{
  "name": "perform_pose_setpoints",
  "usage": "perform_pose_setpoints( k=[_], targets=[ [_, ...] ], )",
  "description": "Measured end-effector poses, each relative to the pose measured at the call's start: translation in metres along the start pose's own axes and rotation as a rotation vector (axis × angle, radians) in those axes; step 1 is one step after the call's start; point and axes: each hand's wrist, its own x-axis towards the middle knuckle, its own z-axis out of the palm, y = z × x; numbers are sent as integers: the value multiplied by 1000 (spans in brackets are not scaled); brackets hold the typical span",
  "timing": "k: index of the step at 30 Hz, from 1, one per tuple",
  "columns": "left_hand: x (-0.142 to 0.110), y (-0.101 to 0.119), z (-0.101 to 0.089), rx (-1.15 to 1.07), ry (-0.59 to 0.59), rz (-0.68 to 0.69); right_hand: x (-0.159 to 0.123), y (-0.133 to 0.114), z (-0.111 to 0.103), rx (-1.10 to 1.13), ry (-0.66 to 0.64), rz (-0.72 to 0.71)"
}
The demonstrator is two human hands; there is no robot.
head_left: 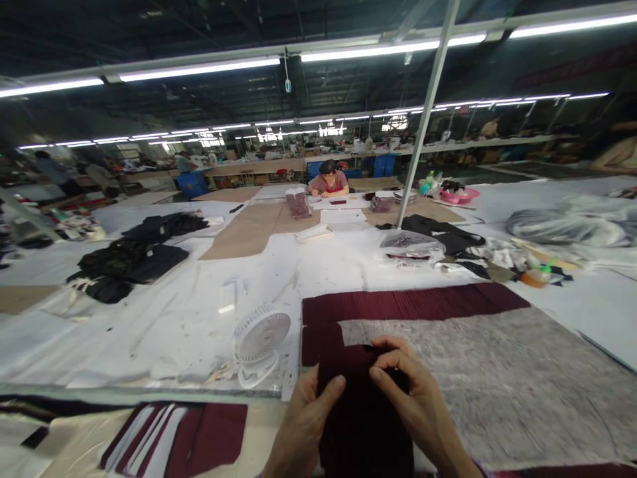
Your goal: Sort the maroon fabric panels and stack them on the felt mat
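Both my hands grip a dark maroon piece of cloth (363,425) at the bottom centre. My left hand (303,425) holds its left edge with the thumb on top. My right hand (413,398) is curled over its upper right edge, fingers bent. Just beyond lie long maroon pleated strips (413,303) laid in an L shape on a grey mottled mat (497,378).
A small white fan (259,340) lies left of my hands. Maroon cut pieces (194,438) lie at lower left. Black garments (129,262) are heaped on the white table (164,318). A person (328,180) sits at the far end. A metal pole (428,113) stands behind.
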Motion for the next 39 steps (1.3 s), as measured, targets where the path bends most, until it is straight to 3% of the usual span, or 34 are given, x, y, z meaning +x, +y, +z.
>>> perform_pose_setpoints(
  k=[12, 24, 26, 29, 32, 35, 37, 39],
  targets=[
    [0, -6, 2, -5, -44, -2, -4, 7, -3, 185, -31, 197],
    [-2, -12, 4, 63, 8, 5, -10, 3, -3, 88, 35, 191],
    [-2, -14, 3, 35, 11, 7, -9, 4, -3, 194, 74, 209],
    [0, -13, 0, 13, 54, 25, -8, 6, -4, 575, 105, 344],
    [2, -12, -4, -24, 106, 46, -8, 6, -6, 798, -69, 399],
    [6, -15, -4, -70, 103, 70, -11, 8, -3, 638, -223, 332],
    [10, -21, -4, -93, 122, 114, -12, 14, 4, 436, -158, 318],
    [17, -31, -5, -96, 173, 147, -13, 21, 11, 204, -8, 272]
  ],
)
